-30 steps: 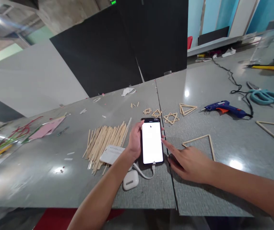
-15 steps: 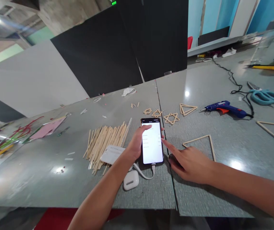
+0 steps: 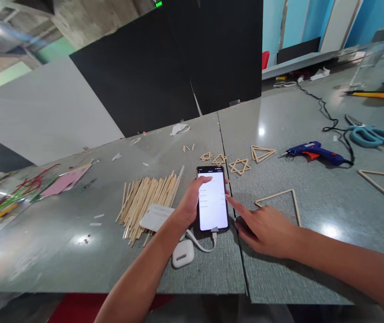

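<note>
My left hand point(image 3: 188, 202) is wrapped round a lit smartphone point(image 3: 213, 213), its thumb lying over the upper part of the screen. The phone shows a white page with small lines of text I cannot read. Beside it, my right hand point(image 3: 268, 231) rests on the table with the index finger stretched to the phone's right edge and holds nothing. Partly behind that hand lies an angle of joined wooden sticks point(image 3: 295, 208). A white cable point(image 3: 200, 245) plugs into the phone's bottom. Left of the phone, a white power bank point(image 3: 155, 217) lies on a pile of wooden sticks point(image 3: 149, 190).
A white earbud case point(image 3: 183, 254) sits near the front edge. Beyond the phone lie a stick star point(image 3: 239, 170), smaller stars and a stick triangle point(image 3: 266, 155). To the right are a blue glue gun point(image 3: 316, 150), scissors point(image 3: 371, 135) and a yellow cutter point(image 3: 373, 94).
The whole view has shifted very slightly. Both hands and the phone keep their places, and the screen shows much the same page.
</note>
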Demonstrator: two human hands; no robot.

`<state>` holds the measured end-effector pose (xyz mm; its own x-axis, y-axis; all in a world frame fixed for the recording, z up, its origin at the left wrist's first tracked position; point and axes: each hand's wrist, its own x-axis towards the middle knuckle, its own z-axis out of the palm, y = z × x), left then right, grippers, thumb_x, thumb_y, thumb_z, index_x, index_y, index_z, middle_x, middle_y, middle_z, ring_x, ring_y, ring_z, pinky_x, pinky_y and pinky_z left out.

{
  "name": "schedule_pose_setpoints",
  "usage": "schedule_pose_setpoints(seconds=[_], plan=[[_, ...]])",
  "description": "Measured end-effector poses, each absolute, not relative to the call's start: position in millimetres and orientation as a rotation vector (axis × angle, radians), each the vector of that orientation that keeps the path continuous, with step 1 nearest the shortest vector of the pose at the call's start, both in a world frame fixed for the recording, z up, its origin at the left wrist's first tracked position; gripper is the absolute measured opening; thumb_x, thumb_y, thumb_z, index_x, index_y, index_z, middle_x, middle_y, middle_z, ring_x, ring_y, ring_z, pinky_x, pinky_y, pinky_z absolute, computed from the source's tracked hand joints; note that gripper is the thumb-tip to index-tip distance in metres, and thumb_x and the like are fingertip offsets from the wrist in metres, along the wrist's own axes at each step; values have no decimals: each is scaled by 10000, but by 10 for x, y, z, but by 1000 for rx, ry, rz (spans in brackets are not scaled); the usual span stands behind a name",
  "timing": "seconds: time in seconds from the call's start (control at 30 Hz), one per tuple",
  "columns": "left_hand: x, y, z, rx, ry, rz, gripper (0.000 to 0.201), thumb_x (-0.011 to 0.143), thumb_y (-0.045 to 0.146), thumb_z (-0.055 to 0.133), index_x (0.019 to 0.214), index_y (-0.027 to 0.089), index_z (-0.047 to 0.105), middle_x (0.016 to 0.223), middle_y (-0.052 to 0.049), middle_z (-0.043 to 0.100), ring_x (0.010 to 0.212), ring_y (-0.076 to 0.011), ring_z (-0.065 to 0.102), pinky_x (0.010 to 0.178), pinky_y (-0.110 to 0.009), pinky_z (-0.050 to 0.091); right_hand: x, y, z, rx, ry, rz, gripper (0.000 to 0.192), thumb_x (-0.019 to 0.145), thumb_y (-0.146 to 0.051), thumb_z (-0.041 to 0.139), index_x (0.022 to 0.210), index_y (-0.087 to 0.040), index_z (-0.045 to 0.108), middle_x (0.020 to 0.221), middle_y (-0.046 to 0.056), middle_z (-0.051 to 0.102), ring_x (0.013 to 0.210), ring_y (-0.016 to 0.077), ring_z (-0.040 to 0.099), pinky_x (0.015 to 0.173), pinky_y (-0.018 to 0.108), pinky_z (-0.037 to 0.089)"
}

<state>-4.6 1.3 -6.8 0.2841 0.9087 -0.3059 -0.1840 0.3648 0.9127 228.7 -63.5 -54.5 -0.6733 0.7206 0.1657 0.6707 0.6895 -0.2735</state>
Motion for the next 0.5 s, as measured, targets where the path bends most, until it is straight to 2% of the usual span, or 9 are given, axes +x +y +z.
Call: schedule_pose_setpoints(seconds=[0.2,0.3,0.4,0.5], plan=[[-25,5,-29,868,980,879,516,869,542,772,1118,100,866,907,-186,861,802,-332,819,691,-376,611,2302,-631,-576,-1070,-2611,277,804,1099,-291,509,1809,-63,207,749,36,807,483,174,534,603,397,125],[-8,-5,-3,855,975,897,513,890,559,746,1067,94,868,918,-194,861,770,-314,806,708,-381,625,2299,-631,-560,-1069,-2620,267,797,1098,-272,510,1809,-62,216,757,40,811,496,174,556,611,397,134],[0,-11,8,842,949,939,484,930,546,681,1050,113,862,987,-197,869,838,-342,819,749,-415,641,2308,-630,-539,-1026,-2642,263,757,1082,-247,540,1788,-94,313,807,52,832,543,171,605,615,390,157],[-7,-8,-8,832,933,993,476,958,531,631,1092,134,856,1094,-201,873,951,-386,834,740,-423,630,2333,-625,-527,-888,-2652,322,736,1050,-216,590,1764,-207,413,926,38,857,591,148,635,612,369,186]])
